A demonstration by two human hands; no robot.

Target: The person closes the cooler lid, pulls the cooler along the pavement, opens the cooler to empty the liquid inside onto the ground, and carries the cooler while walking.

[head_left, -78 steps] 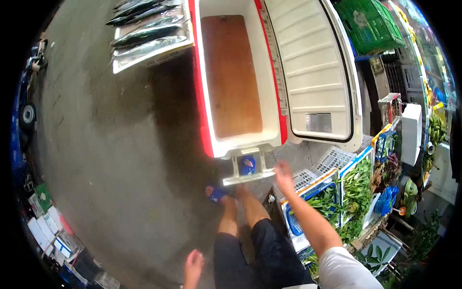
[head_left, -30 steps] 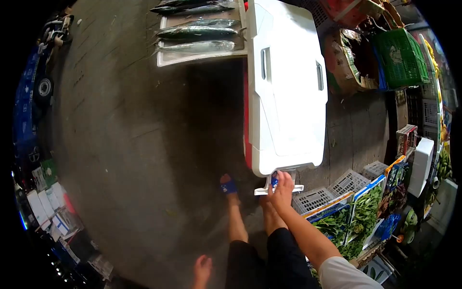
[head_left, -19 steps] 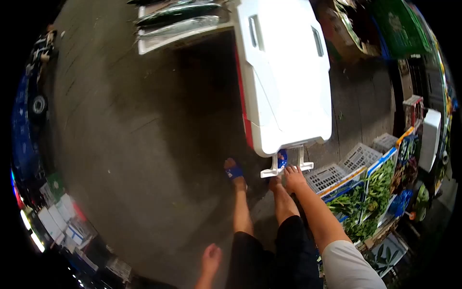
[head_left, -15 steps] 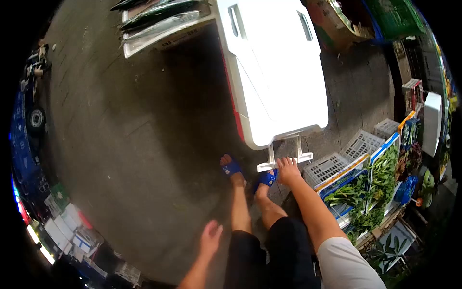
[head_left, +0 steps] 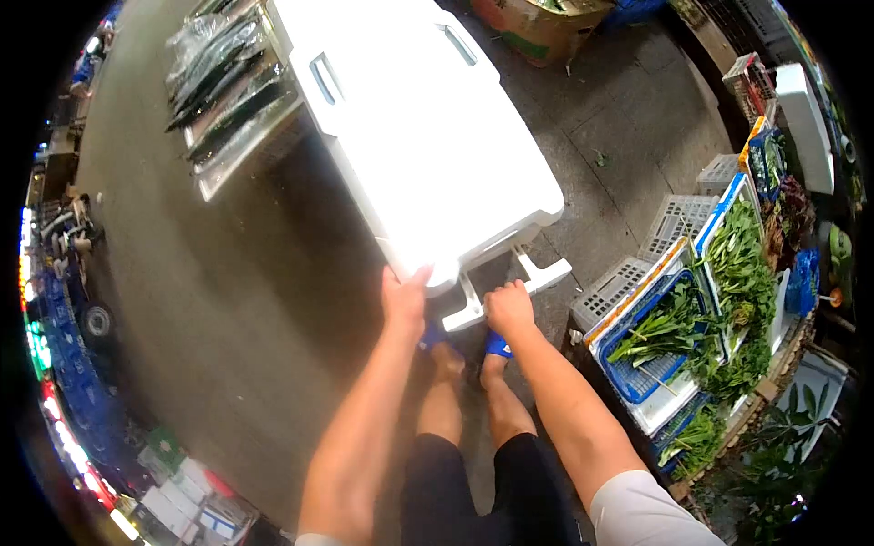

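A large white cooler box (head_left: pixel 428 136) with a smooth lid and recessed grips fills the upper middle of the head view. From its near end sticks out a white pull handle (head_left: pixel 548 275). My right hand (head_left: pixel 510 308) is closed around the crossbar of that handle. At the near left corner of the cooler, my left hand (head_left: pixel 403 298) grips the edge, thumb over the top; its lower fingers are partly hidden and slightly blurred.
A tray of long fish (head_left: pixel 228 100), some in plastic, adjoins the cooler's left side. Leafy greens (head_left: pixel 728 264) in crates and baskets line the right. A cardboard box (head_left: pixel 542 32) stands at the top. My blue sandals (head_left: pixel 497 344) are under the handle.
My left hand has come up from beside my leg onto the cooler's corner. The cooler has shifted left in view and turned, while my right hand has stayed on the handle.
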